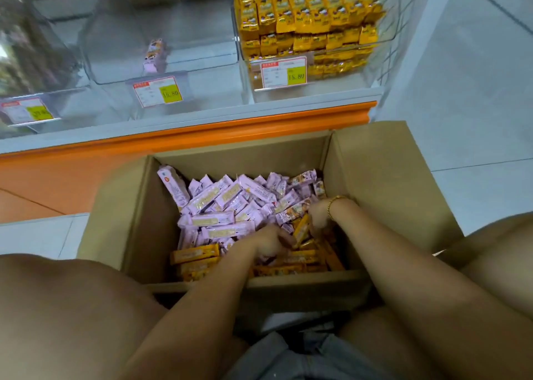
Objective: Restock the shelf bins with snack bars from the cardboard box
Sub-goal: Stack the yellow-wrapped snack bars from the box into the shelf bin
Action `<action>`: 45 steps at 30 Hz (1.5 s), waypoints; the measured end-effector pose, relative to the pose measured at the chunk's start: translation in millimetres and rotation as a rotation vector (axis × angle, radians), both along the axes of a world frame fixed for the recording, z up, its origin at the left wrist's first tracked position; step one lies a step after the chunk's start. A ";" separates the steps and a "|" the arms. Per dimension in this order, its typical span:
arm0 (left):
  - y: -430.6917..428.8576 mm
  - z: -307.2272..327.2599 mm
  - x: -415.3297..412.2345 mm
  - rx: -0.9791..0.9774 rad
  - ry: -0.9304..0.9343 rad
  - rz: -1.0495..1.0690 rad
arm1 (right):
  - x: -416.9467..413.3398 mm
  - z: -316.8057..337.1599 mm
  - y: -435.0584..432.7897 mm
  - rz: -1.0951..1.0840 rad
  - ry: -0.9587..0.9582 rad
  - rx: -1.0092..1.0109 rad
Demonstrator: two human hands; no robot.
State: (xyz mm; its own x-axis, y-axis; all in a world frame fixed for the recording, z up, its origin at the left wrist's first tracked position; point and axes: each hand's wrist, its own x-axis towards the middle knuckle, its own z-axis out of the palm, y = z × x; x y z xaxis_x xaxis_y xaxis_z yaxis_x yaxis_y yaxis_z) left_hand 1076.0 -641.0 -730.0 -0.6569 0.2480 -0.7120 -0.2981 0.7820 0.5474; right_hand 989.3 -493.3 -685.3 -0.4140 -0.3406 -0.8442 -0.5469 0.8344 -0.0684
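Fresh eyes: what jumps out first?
The open cardboard box in the centre, heaped with pink bars at the back and orange bars in front, left hand and right hand dug in among them. Above, a stack of yellow packs sits beside the middle bin, which holds a single pink pack.

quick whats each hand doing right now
Left hand: fingers curled down among the bars in the box; whether it grips any cannot be told.
Right hand: closed on orange bars.
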 end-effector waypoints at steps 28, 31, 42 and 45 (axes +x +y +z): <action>-1.1 -10.5 -3.7 0.006 -0.061 -0.090 | -50.1 70.0 33.4 -0.910 -0.319 -0.882; 0.7 -8.6 -3.6 -0.012 -0.107 -0.100 | -51.2 76.7 40.3 -0.946 -0.451 -1.002; -15.3 21.2 -15.6 0.198 0.013 0.243 | -51.2 87.2 48.8 -0.826 -0.411 -1.204; -25.5 52.6 -25.3 0.361 0.130 0.419 | -50.6 88.0 42.9 -0.928 -0.454 -1.371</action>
